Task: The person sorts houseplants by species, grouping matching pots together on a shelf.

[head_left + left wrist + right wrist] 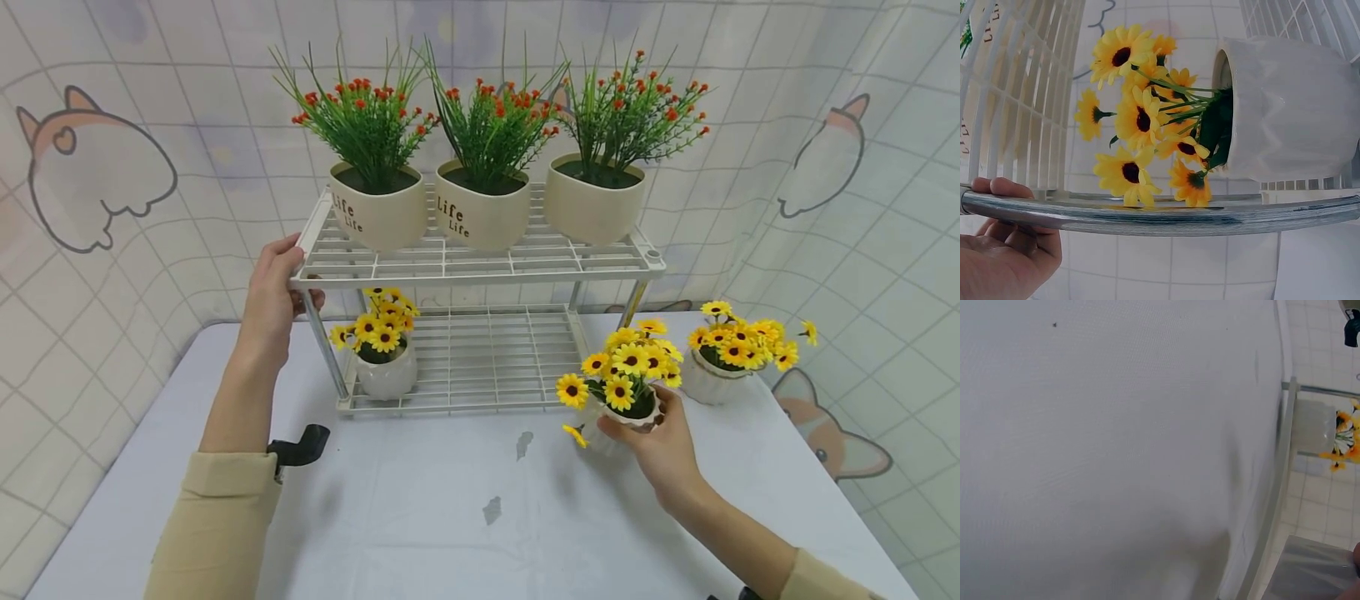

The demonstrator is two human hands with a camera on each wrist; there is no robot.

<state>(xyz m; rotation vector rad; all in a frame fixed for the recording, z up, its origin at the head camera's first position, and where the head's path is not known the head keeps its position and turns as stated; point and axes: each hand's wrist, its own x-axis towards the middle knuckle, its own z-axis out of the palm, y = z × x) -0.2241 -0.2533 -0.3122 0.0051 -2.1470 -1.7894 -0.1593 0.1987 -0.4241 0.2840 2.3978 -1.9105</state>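
The left hand point(272, 293) is gripping the front left corner of the white wire rack point(480, 260), fingers curling over the top shelf's edge and thumb tucked underneath beside the chrome post point(324, 343). From the left wrist view, the fingertips point(1004, 186) are wrapping over that shiny bar point(1166, 214), with the yellow flowers of the small white pot point(1288, 109) right behind it.

That pot point(386, 373) is sitting on the lower shelf at its left end, just inside the post. Up on the top shelf, three cream pots of green grass with red buds are standing in a row: the left one point(378, 215) and the middle one point(482, 217) are touching, the right one point(594, 207) standing slightly apart.

Over on the right, the right hand point(660, 446) is holding a second sunflower pot point(626, 408) by its rim, fingers curled round the near side. The pot is on or just above the white table point(420, 508), in front of the rack's right front corner; I cannot tell whether it is touching the surface. It is leaning slightly toward the rack.

A third sunflower pot point(712, 367) is standing on the table further right, near the held one but apart from it. The right wrist view is showing mostly bare tablecloth point(1116, 444), with the rack's frame and the shelved pot at the edge.
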